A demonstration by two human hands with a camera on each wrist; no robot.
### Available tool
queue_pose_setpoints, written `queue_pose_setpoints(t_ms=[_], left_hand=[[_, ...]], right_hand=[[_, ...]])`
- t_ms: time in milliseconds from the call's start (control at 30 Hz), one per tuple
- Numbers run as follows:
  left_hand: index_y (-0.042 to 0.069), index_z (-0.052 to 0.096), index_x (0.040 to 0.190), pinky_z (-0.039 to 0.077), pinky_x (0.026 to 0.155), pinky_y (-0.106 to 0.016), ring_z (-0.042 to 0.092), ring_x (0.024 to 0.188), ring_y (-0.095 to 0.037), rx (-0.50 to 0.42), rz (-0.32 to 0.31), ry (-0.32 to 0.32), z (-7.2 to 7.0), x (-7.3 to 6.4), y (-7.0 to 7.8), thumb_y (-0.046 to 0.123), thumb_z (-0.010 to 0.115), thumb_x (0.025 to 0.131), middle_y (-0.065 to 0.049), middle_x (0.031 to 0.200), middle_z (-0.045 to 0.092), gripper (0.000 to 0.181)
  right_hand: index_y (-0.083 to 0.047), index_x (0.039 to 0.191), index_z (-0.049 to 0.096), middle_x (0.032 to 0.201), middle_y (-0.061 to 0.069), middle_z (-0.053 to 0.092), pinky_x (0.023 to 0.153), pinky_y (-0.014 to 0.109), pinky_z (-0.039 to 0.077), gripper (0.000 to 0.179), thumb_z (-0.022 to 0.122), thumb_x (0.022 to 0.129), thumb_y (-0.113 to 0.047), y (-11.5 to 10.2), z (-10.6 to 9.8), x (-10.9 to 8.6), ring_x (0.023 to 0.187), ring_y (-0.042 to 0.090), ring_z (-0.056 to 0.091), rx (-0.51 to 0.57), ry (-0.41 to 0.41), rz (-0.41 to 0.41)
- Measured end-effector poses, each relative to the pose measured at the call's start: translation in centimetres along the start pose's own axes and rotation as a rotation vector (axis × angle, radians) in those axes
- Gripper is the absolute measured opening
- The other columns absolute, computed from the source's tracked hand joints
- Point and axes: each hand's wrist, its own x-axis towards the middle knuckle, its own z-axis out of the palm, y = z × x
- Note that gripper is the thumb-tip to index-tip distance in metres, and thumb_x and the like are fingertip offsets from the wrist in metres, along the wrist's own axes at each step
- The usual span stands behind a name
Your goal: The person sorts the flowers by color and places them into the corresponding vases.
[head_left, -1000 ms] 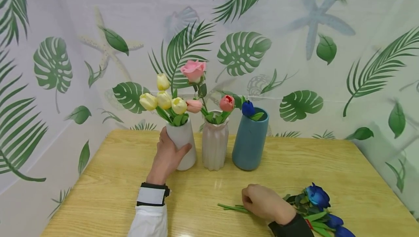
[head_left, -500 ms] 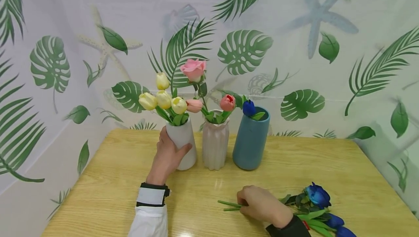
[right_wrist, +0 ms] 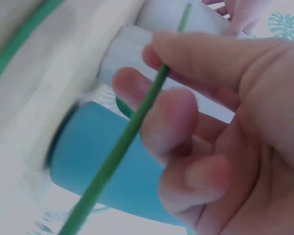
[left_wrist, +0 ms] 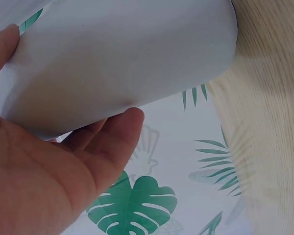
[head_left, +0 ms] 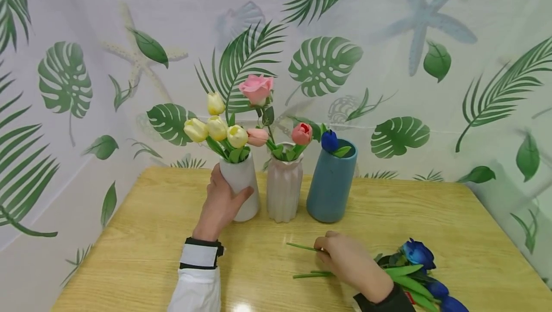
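Observation:
My left hand (head_left: pixel 219 206) grips the smooth white vase (head_left: pixel 247 199) by its side, thumb in front. In the left wrist view the fingers curve around the vase wall (left_wrist: pixel 152 54). Yellow tulips (head_left: pixel 217 128) stand in that vase. Low over the table at front right, my right hand (head_left: pixel 354 266) pinches a thin green flower stem (right_wrist: pixel 120 147) between thumb and fingers. The stem's bare end points left, and its other end is hidden behind the hand. Close by lie a blue rose (head_left: pixel 418 253), blue tulips (head_left: pixel 437 290) and more stems (head_left: pixel 308 275).
Right of the white vase stand a ribbed pale vase (head_left: pixel 283 192) with a pink rose (head_left: pixel 257 89) and a pink tulip (head_left: pixel 302 133), then a blue vase (head_left: pixel 329 187) with one dark blue tulip (head_left: pixel 329 140). A leaf-printed cloth (head_left: pixel 172 29) hangs behind the wooden table (head_left: pixel 142 240).
My right hand has risen slightly with one stem, parting it from the stems left on the table. Green leaves by the wrist shifted up with it. My left hand still holds the white vase.

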Motion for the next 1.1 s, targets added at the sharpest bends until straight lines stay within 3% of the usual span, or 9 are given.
queue_pose_setpoints(t_ms=[267,500,733,833,1000,1100], left_hand=[[0.005,0.005,0.155,0.042,0.099,-0.062,0.04,0.13,-0.045,0.015,-0.025,-0.003,0.07,0.03,-0.22,0.033,0.072,0.09,-0.026,0.145,0.033,0.098],[0.004,0.005,0.155,0.042,0.099,-0.063,0.04,0.13,-0.046,0.015,-0.038,-0.001,0.14,-0.37,-0.59,0.033,0.072,0.09,-0.026,0.145,0.033,0.097],[0.005,0.004,0.155,0.043,0.097,-0.063,0.04,0.129,-0.047,0.03,-0.027,0.005,0.15,-0.31,-0.43,0.034,0.071,0.091,-0.028,0.144,0.033,0.097],[0.005,0.004,0.155,0.043,0.097,-0.063,0.04,0.129,-0.047,0.031,-0.031,-0.002,0.12,-0.33,-0.26,0.034,0.071,0.091,-0.028,0.144,0.033,0.098],[0.006,0.003,0.155,0.043,0.098,-0.063,0.039,0.129,-0.046,0.028,-0.032,-0.003,0.14,-0.2,-0.06,0.036,0.071,0.09,-0.027,0.144,0.033,0.099],[0.006,0.004,0.155,0.043,0.097,-0.063,0.04,0.129,-0.047,0.029,-0.021,0.001,0.18,-0.11,0.09,0.035,0.071,0.09,-0.027,0.144,0.033,0.098]], right_hand=[[-0.016,0.095,0.071,0.076,-0.006,0.056,0.05,0.022,0.036,0.007,0.071,0.09,-0.011,-0.22,-0.03,-0.31,0.056,0.005,0.047,-0.142,0.174,-0.036],[-0.013,0.098,0.069,0.077,-0.005,0.051,0.051,0.021,0.035,0.008,0.069,0.091,-0.009,-0.13,-0.17,-0.53,0.055,0.002,0.04,-0.099,0.147,-0.094],[-0.012,0.1,0.061,0.075,-0.004,0.056,0.05,0.023,0.036,0.017,0.071,0.089,-0.005,-0.61,-0.37,-0.17,0.052,0.004,0.042,-0.05,0.09,-0.061],[-0.013,0.094,0.062,0.079,-0.006,0.053,0.052,0.022,0.037,0.013,0.072,0.089,-0.006,-0.59,-0.43,-0.21,0.056,0.002,0.043,-0.048,0.118,-0.083],[-0.016,0.091,0.066,0.08,-0.006,0.038,0.048,0.021,0.027,0.014,0.074,0.087,-0.006,-0.58,-0.41,-0.49,0.052,0.002,0.03,-0.102,0.23,-0.124],[-0.018,0.094,0.069,0.075,-0.008,0.044,0.046,0.02,0.027,0.013,0.075,0.086,-0.009,-0.78,-0.51,-0.66,0.05,0.001,0.031,-0.129,0.283,-0.089]])
